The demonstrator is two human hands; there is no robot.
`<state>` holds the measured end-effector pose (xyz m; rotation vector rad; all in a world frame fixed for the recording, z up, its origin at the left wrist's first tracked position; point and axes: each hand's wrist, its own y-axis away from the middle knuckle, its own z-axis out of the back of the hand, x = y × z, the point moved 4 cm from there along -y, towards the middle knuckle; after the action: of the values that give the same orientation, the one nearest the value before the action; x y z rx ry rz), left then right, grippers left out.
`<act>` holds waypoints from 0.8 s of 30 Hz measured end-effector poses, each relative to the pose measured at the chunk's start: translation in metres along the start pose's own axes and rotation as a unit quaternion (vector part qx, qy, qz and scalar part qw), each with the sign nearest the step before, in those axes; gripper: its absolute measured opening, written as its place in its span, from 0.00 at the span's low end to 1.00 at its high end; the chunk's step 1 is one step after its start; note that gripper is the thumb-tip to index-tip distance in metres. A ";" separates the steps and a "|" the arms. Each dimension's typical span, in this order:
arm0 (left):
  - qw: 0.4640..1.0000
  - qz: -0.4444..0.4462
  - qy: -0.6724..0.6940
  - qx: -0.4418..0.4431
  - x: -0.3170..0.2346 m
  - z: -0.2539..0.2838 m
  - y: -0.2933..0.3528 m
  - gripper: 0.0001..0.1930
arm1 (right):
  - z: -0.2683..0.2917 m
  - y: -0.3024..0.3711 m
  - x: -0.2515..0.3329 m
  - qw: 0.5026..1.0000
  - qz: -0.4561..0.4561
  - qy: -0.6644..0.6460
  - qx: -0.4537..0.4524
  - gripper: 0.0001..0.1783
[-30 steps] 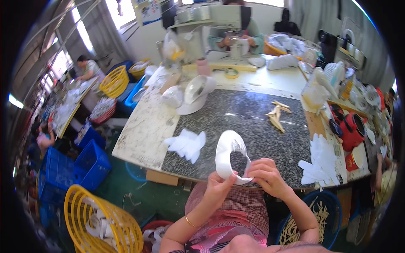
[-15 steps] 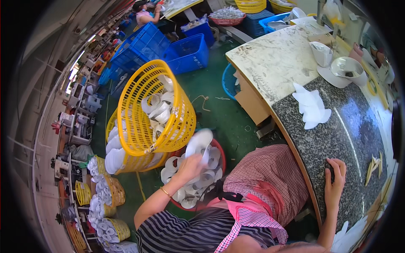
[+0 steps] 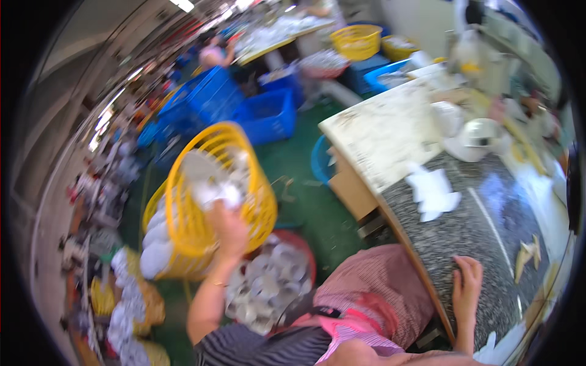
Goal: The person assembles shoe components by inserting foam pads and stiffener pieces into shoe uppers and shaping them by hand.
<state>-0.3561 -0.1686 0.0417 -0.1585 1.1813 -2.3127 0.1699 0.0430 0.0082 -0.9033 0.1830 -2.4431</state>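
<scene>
My left hand (image 3: 229, 230), blurred by motion, is closed on a white curved piece (image 3: 204, 171) at the mouth of a tall yellow slatted basket (image 3: 262, 201). Similar white pieces lie inside that basket, partly hidden behind the one I hold. Below my left forearm, a red basin (image 3: 305, 244) is full of more white curved pieces (image 3: 271, 277). On the speckled dark stone slab (image 3: 452, 244) at the right rests my right hand (image 3: 467, 282), fingers loosely bent and nothing visible in them. Flat white cut pieces (image 3: 432, 190) lie farther up the slab.
A second yellow basket (image 3: 157, 210) holding white pieces stands behind the first. Blue crates (image 3: 265, 116) are at the back, and a person (image 3: 213, 53) is beyond them. The worktable (image 3: 384, 137) bears white visor-shaped pieces (image 3: 479, 137); a cardboard box (image 3: 351, 192) is beneath its edge.
My left hand has moved from over the red basin up and left to the yellow basket with a white curved piece. My right hand stays on the slab. The whole view has shifted.
</scene>
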 end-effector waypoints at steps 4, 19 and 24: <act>0.953 0.066 -0.162 0.249 0.071 -0.030 -0.025 0.29 | -0.007 -0.007 0.004 0.999 0.036 0.005 -0.001 0.18; 0.766 -0.375 0.442 0.280 -0.367 -0.204 -0.083 0.19 | 0.020 -0.182 -0.034 0.965 0.136 0.198 -0.107 0.13; 0.777 -0.266 0.470 0.323 -0.458 -0.265 -0.097 0.11 | 0.006 -0.267 -0.061 0.942 0.132 0.270 -0.147 0.18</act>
<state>-0.0943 0.3009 0.0162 1.1877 0.6288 -3.2953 0.0989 0.3026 0.0575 -0.2657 0.8280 -2.3812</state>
